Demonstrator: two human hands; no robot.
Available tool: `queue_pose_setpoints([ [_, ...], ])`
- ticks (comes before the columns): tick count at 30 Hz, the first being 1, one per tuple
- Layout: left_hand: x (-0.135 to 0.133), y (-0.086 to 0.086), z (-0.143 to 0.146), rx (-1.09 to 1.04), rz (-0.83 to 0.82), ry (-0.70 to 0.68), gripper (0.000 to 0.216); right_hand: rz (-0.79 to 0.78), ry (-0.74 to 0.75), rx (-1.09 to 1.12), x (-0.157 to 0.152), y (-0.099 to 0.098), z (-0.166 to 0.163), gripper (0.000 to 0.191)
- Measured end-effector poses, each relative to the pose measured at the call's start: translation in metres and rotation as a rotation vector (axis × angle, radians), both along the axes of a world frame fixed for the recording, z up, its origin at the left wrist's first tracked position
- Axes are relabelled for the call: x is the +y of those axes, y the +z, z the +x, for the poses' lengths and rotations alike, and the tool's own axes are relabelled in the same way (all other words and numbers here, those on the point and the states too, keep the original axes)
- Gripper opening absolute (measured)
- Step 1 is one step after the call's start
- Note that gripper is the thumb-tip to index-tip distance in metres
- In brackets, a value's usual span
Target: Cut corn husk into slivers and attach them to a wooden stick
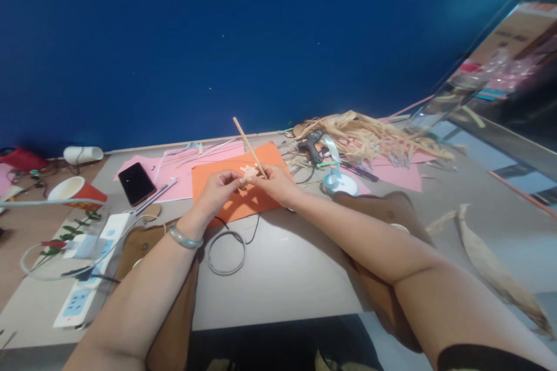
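Note:
My left hand (217, 190), with a bangle on its wrist, pinches a small pale cream piece (249, 173) with a fringed edge. Its exact kind is too small to make out. Fingers of my right hand (277, 184) meet the same piece from the other side and also hold a thin wooden stick (246, 144), which slants up to the left. Both hands are over an orange sheet (237, 209) on the grey table. Some fingertips are hidden behind the piece.
At the back right lie a glue gun (311, 145), a ribbon roll (343, 184) and a heap of dried husks (352, 124). To the left are a phone (136, 183), a paper cup (82, 192) and a power strip (72, 307) with cables. A cable coil (226, 272) lies nearer me.

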State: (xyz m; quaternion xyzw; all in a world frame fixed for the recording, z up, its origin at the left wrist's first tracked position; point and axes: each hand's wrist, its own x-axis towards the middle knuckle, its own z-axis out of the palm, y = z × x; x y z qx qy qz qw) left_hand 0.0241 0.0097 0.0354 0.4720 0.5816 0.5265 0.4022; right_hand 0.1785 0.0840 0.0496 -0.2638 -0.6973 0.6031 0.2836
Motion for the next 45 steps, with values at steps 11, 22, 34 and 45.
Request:
queue_pose_setpoints([
  [11,-0.001,0.004,0.004,-0.079,-0.043,0.026,0.026,-0.193,-0.149,0.018,0.006,-0.013,-0.004,0.029],
  [22,-0.001,-0.003,-0.001,-0.152,-0.155,0.020,0.023,-0.154,-0.188,0.016,0.006,-0.013,-0.004,0.030],
  [34,0.000,0.001,-0.001,-0.167,-0.055,0.140,0.027,-0.156,-0.184,0.053,0.004,-0.011,-0.005,0.022],
  [45,0.000,0.007,0.000,-0.263,-0.123,0.206,0.032,-0.108,-0.148,0.030,0.001,-0.003,-0.002,0.018],
])
